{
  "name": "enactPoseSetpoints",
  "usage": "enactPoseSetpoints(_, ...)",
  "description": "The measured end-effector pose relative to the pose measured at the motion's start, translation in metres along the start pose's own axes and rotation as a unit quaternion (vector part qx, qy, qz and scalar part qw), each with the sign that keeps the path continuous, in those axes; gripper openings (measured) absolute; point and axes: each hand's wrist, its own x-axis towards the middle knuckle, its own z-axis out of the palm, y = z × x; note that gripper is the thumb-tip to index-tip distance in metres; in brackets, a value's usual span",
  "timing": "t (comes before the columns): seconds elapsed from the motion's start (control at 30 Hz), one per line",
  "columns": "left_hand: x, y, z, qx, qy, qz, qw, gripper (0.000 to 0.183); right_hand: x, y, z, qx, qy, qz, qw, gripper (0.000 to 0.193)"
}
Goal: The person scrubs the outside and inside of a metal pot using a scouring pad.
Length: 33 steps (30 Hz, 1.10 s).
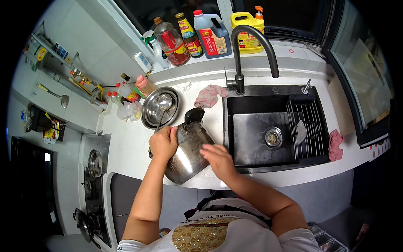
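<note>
A scuffed stainless steel pot (189, 157) with a black handle (194, 115) is tilted on its side at the counter's front edge. Dark stains mark its surface. My left hand (163, 143) is closed on the pot's upper left edge, its thumb on the near side and the other fingers mostly hidden. With fingers stretched out, my right hand (218, 160) lies at the pot's right side, fingertips at the metal and slightly blurred. Just beyond my left hand, a steel basin (147, 119) holds a ladle (165, 102).
On the right is a black sink (247, 161) with a drying rack (294, 122) and dark tap (239, 54). A pinkish cloth (208, 96) lies beside it, a red cloth (336, 145) at its right. Bottles, including a yellow jug (247, 35), line the windowsill.
</note>
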Motion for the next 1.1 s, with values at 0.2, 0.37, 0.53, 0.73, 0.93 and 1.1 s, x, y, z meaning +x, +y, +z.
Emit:
enactPoseSetpoints(0.2,0.000,0.002,-0.003,0.002,-0.004,-0.002,1.000,0.028,0.005,0.018,-0.005,0.102,0.025,0.075,0.992,0.015)
enactPoseSetpoints(0.37,0.002,-0.002,-0.001,-0.004,-0.002,0.000,1.000,0.029,0.024,0.011,-0.008,0.064,0.026,0.049,0.996,0.011)
enactPoseSetpoints(0.53,0.004,0.002,-0.003,-0.005,0.006,0.002,1.000,0.029,0.017,0.012,-0.007,0.088,0.018,0.084,0.992,0.012)
enactPoseSetpoints(0.73,0.004,0.005,-0.003,-0.010,-0.005,-0.009,1.000,0.029,0.028,0.021,-0.004,0.063,0.048,0.110,0.991,0.010)
enactPoseSetpoints(0.93,0.002,0.001,-0.001,-0.005,-0.009,-0.009,1.000,0.029,0.012,0.007,-0.006,0.064,0.030,0.095,0.993,0.008)
enactPoseSetpoints(1.1,0.003,0.002,-0.001,-0.008,0.000,-0.004,1.000,0.030,0.024,0.012,-0.005,0.044,0.048,0.082,0.995,0.009)
